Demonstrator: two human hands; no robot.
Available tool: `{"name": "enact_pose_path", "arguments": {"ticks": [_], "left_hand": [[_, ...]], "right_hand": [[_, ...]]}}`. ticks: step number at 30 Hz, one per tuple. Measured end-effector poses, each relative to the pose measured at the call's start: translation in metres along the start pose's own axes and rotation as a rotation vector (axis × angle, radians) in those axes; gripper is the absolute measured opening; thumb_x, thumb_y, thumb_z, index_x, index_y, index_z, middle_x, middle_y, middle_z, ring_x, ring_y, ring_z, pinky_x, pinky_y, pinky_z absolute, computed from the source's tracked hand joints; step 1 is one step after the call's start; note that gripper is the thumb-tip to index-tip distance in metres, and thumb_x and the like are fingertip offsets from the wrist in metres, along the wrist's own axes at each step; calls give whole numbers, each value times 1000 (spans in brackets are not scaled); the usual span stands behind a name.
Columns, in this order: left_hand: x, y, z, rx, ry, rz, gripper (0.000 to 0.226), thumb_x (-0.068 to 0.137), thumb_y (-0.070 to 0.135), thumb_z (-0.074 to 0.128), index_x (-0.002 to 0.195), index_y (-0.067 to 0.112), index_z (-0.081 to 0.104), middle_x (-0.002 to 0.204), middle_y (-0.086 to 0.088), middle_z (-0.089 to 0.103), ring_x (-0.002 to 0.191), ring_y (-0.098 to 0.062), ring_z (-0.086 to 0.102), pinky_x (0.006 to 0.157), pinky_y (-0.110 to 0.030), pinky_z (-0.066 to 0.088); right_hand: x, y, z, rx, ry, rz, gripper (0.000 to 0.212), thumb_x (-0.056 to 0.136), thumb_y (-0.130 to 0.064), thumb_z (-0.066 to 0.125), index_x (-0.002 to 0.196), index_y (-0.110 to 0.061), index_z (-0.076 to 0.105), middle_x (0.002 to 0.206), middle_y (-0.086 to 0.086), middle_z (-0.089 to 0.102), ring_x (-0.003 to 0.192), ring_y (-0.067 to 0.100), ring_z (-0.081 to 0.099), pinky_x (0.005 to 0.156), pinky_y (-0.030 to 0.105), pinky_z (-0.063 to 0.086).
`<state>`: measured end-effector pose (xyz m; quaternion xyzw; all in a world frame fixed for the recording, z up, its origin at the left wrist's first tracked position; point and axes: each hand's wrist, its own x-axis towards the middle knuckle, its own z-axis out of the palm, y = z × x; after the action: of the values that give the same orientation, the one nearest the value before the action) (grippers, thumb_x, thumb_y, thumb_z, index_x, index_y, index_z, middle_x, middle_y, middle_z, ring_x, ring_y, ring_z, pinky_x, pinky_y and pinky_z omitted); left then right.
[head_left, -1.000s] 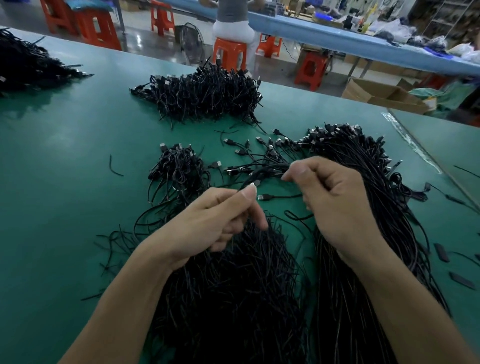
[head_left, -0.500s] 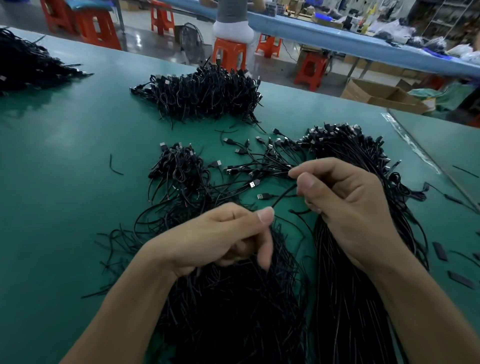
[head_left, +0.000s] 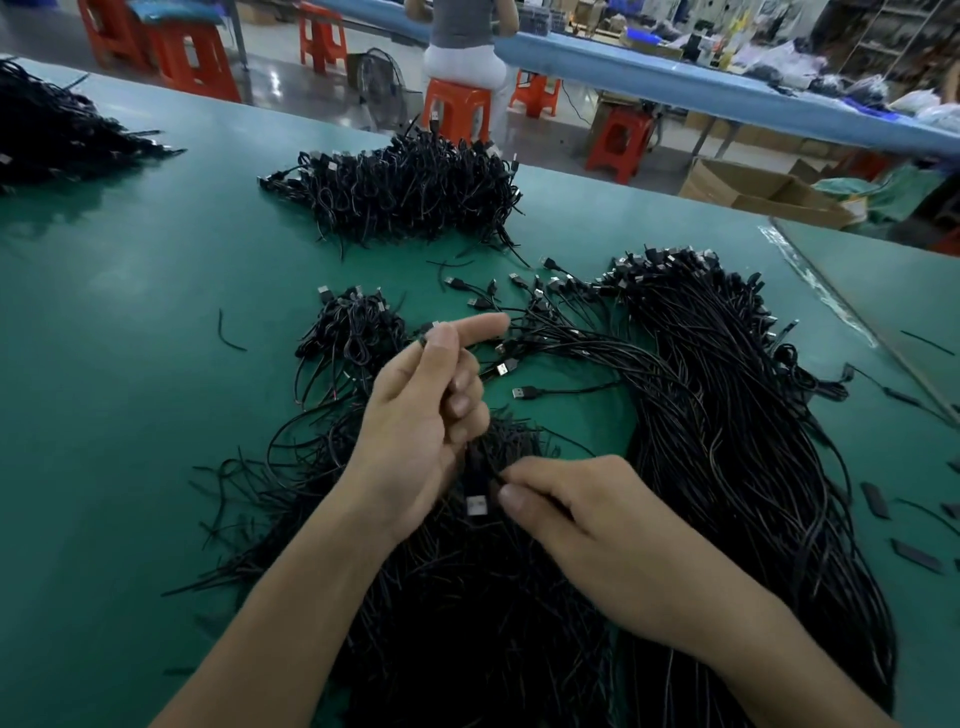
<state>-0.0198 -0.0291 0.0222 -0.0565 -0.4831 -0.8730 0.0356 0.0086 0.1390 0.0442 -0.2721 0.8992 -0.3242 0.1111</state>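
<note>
A black USB cable with a silver plug (head_left: 477, 503) hangs between my two hands above a heap of loose black cables (head_left: 467, 597). My left hand (head_left: 421, 431) holds the cable in its curled lower fingers, with the index finger stretched out and the thumb raised. My right hand (head_left: 587, 525) pinches the cable just beside the plug with thumb and fingertips. A long bundle of straight cables (head_left: 727, 415) lies to the right, plugs at its far end.
The green table (head_left: 130, 415) also carries a small coiled pile (head_left: 353, 332), a large pile (head_left: 405, 192) further back and another pile (head_left: 52, 130) at far left. Short black pieces (head_left: 914, 556) lie at the right. A person sits on an orange stool (head_left: 457, 109) behind.
My right hand has come down and toward me from the spread plugs to the plug near my left palm. My left hand rose and its index finger straightened.
</note>
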Motion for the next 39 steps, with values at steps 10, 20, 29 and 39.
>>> {"name": "enact_pose_path", "arguments": {"ticks": [10,20,29,39], "left_hand": [[-11,0,10,544,-301,-84,57,100,50,34,66,14,62,43,4,47,36,-12,41,41,-22,36],[-14,27,7,-216,-379,-251,49,98,42,40,60,19,60,45,11,39,35,-2,35,37,-14,29],[-2,1,3,387,-12,148,44,96,39,43,117,11,69,104,-3,77,99,-15,73,82,-23,57],[-13,12,5,451,-306,-336,63,101,49,37,54,19,64,38,3,43,29,-9,39,35,-16,31]], "right_hand": [[9,-11,-41,58,408,-182,12,86,-39,71,77,-30,71,73,-16,60,65,3,56,59,9,40],[22,7,-16,273,352,-11,30,93,-51,51,88,-31,73,54,-19,54,48,3,39,46,16,31],[8,-10,-19,22,81,-91,29,101,-28,53,75,-16,59,69,-1,56,60,9,50,56,17,38],[28,-5,-43,283,320,-170,16,76,-35,80,77,-22,72,70,-6,69,61,1,59,57,13,45]]}}
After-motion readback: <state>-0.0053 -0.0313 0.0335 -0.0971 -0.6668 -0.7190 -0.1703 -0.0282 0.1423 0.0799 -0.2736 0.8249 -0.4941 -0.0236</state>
